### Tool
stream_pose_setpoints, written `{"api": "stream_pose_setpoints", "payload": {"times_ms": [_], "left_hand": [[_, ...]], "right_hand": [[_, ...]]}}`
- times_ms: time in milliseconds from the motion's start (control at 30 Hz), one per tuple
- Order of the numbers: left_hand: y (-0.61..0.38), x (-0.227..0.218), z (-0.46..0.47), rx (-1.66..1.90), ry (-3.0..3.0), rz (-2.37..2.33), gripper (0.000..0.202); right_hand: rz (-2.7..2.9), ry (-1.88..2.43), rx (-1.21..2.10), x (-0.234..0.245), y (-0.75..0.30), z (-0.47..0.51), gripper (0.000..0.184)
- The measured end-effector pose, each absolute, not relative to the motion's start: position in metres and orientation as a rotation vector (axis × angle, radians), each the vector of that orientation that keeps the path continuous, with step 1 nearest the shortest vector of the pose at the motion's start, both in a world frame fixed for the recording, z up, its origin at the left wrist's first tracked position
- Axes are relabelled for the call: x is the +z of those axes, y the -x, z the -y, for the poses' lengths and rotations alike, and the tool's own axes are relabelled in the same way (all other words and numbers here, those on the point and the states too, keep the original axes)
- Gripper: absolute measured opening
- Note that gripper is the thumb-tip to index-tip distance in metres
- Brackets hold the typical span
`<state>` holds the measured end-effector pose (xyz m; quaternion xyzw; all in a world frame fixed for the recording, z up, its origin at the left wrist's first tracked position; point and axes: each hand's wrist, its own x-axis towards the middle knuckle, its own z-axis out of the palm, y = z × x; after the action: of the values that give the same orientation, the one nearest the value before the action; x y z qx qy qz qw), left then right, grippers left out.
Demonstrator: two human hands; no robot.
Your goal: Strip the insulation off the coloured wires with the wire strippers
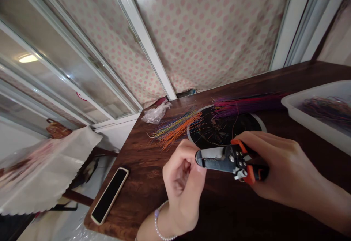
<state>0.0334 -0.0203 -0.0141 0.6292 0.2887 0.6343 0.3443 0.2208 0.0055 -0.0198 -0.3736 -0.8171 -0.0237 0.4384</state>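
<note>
My right hand [276,168] grips the orange-and-black handles of a wire stripper [227,159], whose grey jaws point left. My left hand [182,182] is curled in a pinch right at the jaw tip; whatever it pinches is too thin to make out. Both hands hover over the dark wooden table [153,168]. Behind them lies a fan of orange and mixed-colour cut wires [178,125] and a bundle of purple and red wires [246,104] across a round black plate [219,131].
A white tray [315,118] holding tangled coloured wires stands at the right. A phone [110,195] lies face up near the table's left edge. A crumpled clear plastic bag [156,113] sits at the far left corner. Windows and a dotted curtain stand behind.
</note>
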Motion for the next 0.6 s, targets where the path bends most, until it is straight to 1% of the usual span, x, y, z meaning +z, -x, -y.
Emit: {"api": "stream_pose_setpoints", "payload": {"times_ms": [100,233,333,467,533,600], "left_hand": [[-0.032,-0.010,0.019,1.448,-1.610,-0.738,0.022],[-0.032,-0.001,0.018,0.967,-1.631,-0.593,0.048],[-0.032,0.005,0.017,0.758,-1.681,-0.529,0.055],[-0.030,0.013,0.017,0.752,-1.801,-0.484,0.052],[-0.029,0.014,0.019,0.856,-1.937,-0.462,0.050],[-0.029,0.009,0.021,1.058,-2.071,-0.517,0.051]], "right_hand": [[1.974,0.996,-0.067,-0.023,-0.224,-0.009,0.017],[1.879,1.049,-0.001,-0.027,-0.230,-0.015,0.015],[1.852,1.078,0.035,-0.028,-0.232,-0.017,0.014],[1.853,1.091,0.046,-0.029,-0.232,-0.018,0.010],[1.847,1.095,0.047,-0.029,-0.232,-0.019,0.009],[1.842,1.096,0.051,-0.029,-0.231,-0.020,0.010]]}}
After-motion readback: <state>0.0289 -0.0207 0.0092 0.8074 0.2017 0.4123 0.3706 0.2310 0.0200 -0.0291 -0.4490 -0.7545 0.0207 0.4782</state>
